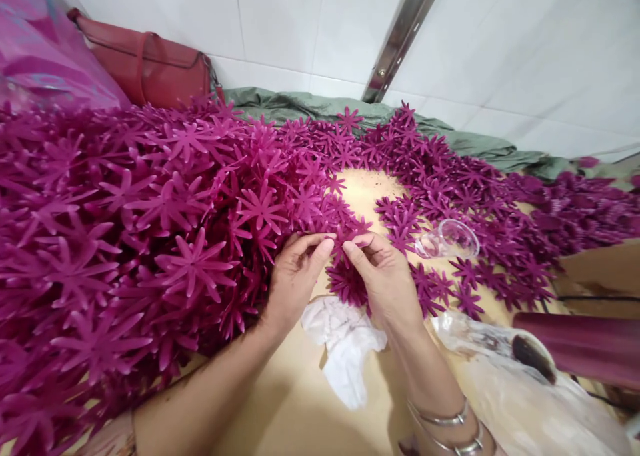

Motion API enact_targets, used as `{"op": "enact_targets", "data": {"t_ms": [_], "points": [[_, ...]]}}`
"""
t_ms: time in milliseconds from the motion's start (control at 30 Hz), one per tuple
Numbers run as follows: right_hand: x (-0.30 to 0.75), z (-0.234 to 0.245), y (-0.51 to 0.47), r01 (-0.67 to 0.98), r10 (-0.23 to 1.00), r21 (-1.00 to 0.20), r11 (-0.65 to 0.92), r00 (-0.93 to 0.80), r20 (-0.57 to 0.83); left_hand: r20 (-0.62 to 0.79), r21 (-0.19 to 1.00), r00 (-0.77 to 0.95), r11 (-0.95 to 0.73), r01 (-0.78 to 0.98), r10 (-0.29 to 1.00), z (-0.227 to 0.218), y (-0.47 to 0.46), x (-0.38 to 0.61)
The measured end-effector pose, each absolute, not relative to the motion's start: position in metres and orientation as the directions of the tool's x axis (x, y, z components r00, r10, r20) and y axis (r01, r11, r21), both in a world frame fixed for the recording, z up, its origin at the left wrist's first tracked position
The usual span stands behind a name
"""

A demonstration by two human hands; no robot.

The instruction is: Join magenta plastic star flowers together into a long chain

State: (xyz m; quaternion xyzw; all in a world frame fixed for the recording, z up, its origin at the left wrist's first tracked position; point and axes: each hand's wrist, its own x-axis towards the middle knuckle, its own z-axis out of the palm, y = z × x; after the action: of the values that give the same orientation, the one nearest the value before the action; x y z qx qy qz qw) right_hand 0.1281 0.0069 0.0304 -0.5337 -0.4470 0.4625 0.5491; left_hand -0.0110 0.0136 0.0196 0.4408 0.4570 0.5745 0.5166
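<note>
My left hand [299, 269] is closed in a pinch, with thumb and forefinger together over the magenta pieces. Facing it a short gap away, my right hand [383, 273] pinches in the same way and wears bracelets at the wrist. Whatever lies between the fingertips is too small to make out. A star-shaped magenta artificial flower [346, 235] shows right behind the fingertips; I cannot tell if either hand holds it. More such flowers [347, 281] lie beneath the hands. A big heap of artificial flowers [195, 266] rises beside my left hand.
A crumpled white cloth [350, 349] lies below the hands on the tan tabletop [270, 403]. To the right are a clear plastic cup [457, 239], a plastic bag [545, 403] and a dark red cylinder [585, 346]. A red handbag [150, 63] stands against the wall.
</note>
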Motion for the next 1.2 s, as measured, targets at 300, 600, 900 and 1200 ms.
{"op": "enact_targets", "data": {"t_ms": [300,600,900,1200], "points": [[0.1259,0.0318,0.0064,0.01,0.991,-1.0,0.006,0.135,0.008,0.012,0.984,-0.094,-0.029,-0.178,0.995,0.014,0.0154,-0.0105],[0.1234,0.0327,0.0068,-0.061,0.995,-0.998,-0.014,0.102,-0.02,-0.037,0.983,-0.09,0.02,-0.184,0.995,0.0206,0.0138,-0.0113],[0.1272,0.0278,0.0066,-0.042,0.985,-0.999,-0.002,0.172,-0.009,0.01,0.976,-0.115,-0.034,-0.215,0.993,0.0165,0.0145,-0.0101],[0.1276,0.0294,0.0078,-0.118,0.972,-0.993,-0.009,0.233,-0.037,0.046,0.983,-0.082,-0.06,-0.176,0.996,0.0167,0.0129,-0.0107]]}}
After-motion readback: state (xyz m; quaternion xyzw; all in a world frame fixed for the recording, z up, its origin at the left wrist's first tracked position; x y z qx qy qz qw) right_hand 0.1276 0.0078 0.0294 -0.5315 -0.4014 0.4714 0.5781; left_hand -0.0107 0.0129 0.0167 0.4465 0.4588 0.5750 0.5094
